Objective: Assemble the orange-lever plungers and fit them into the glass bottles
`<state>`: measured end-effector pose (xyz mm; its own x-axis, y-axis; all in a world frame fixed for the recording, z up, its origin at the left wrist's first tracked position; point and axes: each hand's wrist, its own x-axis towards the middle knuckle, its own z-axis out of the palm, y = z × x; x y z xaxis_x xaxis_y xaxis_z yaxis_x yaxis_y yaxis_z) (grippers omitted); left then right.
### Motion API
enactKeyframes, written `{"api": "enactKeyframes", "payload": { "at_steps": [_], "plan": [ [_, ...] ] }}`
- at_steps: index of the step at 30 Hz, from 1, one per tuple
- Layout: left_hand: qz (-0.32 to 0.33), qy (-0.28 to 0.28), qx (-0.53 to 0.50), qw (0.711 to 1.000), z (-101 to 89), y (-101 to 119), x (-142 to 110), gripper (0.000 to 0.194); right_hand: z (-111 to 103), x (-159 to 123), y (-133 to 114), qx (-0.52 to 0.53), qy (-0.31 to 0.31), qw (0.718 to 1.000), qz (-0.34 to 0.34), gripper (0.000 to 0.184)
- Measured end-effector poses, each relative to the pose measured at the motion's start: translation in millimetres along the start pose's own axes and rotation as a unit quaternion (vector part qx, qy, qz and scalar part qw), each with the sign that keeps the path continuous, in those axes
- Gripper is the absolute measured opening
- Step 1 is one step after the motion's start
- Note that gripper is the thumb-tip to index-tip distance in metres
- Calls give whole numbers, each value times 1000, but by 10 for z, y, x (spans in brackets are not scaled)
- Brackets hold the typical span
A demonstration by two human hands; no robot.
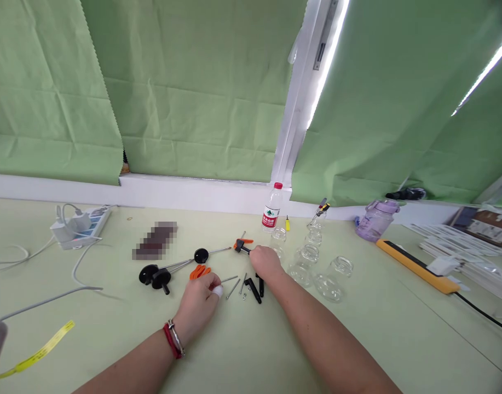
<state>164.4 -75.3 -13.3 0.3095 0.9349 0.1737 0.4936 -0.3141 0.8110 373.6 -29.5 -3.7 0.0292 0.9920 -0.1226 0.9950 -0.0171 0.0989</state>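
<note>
— Spot anything in containers?
— See screwdrivers [324,208] in the rearmost clear jar [318,222]; can't make out contents in the red-capped water bottle [271,210] or purple bottle [376,222].
— And hands?
— See the right hand [267,265] wrapped around a black T-shaped part [240,245], just beside an orange piece [246,241]; the left hand [198,300] bent over a small white piece [218,291], can't tell if pinching it.
— Find edges, room?
— Trace tabletop [244,350] back to the white ledge [193,195], forward between forearms [336,339]; meet bolts [233,289] between the hands.
</note>
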Motion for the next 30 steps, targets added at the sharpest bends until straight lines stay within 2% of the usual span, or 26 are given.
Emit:
{"api": "enactKeyframes", "payload": {
  "at_steps": [5, 7, 9, 12, 15, 19, 23, 26, 30],
  "plan": [
    [1, -10, -21, 1000, 20, -1, -26, 9, -123, -39, -174, 56, 31, 998, -10, 29],
    [3, 4, -35, 999, 15, -3, -27, 10, -178, -60, -337, 96, 54, 994, -29, 19],
    [2, 30, -48, 998, -6, 1, -20, 12, -211, -69, -527, 147, 74, 985, -57, 20],
    [-4, 102, -102, 990, -58, 13, 4, 17, -198, -35, -778, 234, 76, 965, -86, 36],
    [-22, 175, -158, 972, -101, 12, 39, 19, -126, 53, -928, 319, 62, 943, -76, 46],
    [-57, 214, -183, 958, -108, -26, 81, 19, -24, 182, -1022, 411, 50, 909, -40, 41],
    [-80, 219, -213, 949, -91, -97, 124, 20, 28, 243, -1080, 464, 44, 884, -19, 27],
    [-102, 218, -237, 941, -88, -159, 164, 23, 37, 229, -1075, 477, 63, 876, -5, 24],
    [-132, 216, -282, 925, -89, -201, 204, 33, 3, 93, -1008, 473, 111, 874, -14, 33]
  ]
}}
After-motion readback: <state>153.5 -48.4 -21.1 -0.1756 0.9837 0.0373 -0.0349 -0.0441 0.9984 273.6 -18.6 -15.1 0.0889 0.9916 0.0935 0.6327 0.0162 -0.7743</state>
